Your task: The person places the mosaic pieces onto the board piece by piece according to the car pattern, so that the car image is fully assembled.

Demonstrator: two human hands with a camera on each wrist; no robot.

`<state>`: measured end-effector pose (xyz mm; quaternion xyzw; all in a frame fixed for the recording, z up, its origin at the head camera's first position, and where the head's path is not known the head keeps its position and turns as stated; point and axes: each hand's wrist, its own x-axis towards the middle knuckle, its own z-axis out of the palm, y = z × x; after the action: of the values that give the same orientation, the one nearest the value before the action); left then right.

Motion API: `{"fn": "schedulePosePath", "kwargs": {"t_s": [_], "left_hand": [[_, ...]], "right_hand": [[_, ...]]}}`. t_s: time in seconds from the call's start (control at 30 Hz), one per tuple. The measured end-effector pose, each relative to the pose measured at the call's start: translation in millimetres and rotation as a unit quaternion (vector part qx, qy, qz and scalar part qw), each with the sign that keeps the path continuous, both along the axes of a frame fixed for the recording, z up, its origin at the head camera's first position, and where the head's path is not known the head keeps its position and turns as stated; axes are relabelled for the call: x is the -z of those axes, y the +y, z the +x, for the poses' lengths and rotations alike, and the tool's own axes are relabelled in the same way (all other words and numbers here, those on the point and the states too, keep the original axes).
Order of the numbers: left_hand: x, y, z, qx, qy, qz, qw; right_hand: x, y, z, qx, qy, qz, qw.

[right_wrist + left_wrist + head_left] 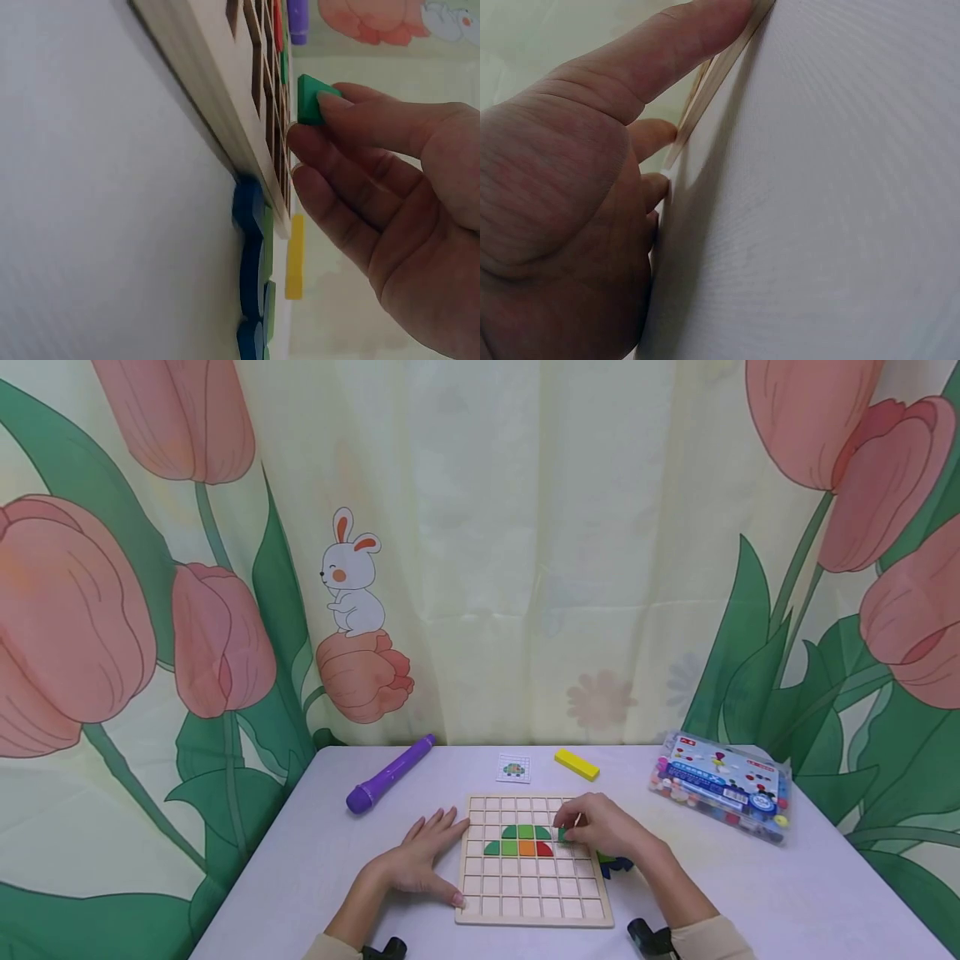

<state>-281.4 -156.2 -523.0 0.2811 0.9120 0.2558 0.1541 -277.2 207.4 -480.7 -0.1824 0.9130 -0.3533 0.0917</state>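
Note:
A wooden grid board (534, 906) lies on the table, with green, orange and red tiles (527, 832) set in two rows of its squares. Between thumb and fingers my right hand (606, 827) pinches a dark green tile (311, 99), held just above the board's right part. My left hand (420, 857) lies spread beside the board, its thumb and fingertips touching the left edge. In the left wrist view the thumb (682, 45) presses on the wooden rim. Blue and green pieces (253, 277) sit by the board's right side, partly hidden by my right arm in the head view.
Behind the board are a small picture card (513, 768) and a yellow block (577, 764). A purple microphone (390, 775) lies at the back left. At the back right sits a clear plastic case (722, 785) of colourful pieces. A tulip-print curtain (480, 568) hangs behind the table.

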Motion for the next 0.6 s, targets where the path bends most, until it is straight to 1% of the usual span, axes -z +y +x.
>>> {"fn": "schedulePosePath", "kwargs": {"t_s": [0.07,0.17,0.5,0.6], "left_hand": [[-0.1,0.0,0.4,0.001,0.002,0.000,1.0000],[-0.1,-0.2,0.7,0.002,0.003,0.001,1.0000],[0.2,-1.1,0.4,-0.001,0.001,0.003,1.0000],[0.5,-1.3,0.3,0.000,0.001,0.002,1.0000]], "right_hand": [[0.1,-2.4,1.6,-0.012,-0.001,-0.001,0.9999],[0.6,-4.9,3.8,-0.020,-0.002,-0.001,0.9998],[0.8,-8.1,4.4,-0.018,-0.003,0.013,0.9997],[1.6,-8.1,4.7,-0.020,0.005,0.020,0.9996]]}}
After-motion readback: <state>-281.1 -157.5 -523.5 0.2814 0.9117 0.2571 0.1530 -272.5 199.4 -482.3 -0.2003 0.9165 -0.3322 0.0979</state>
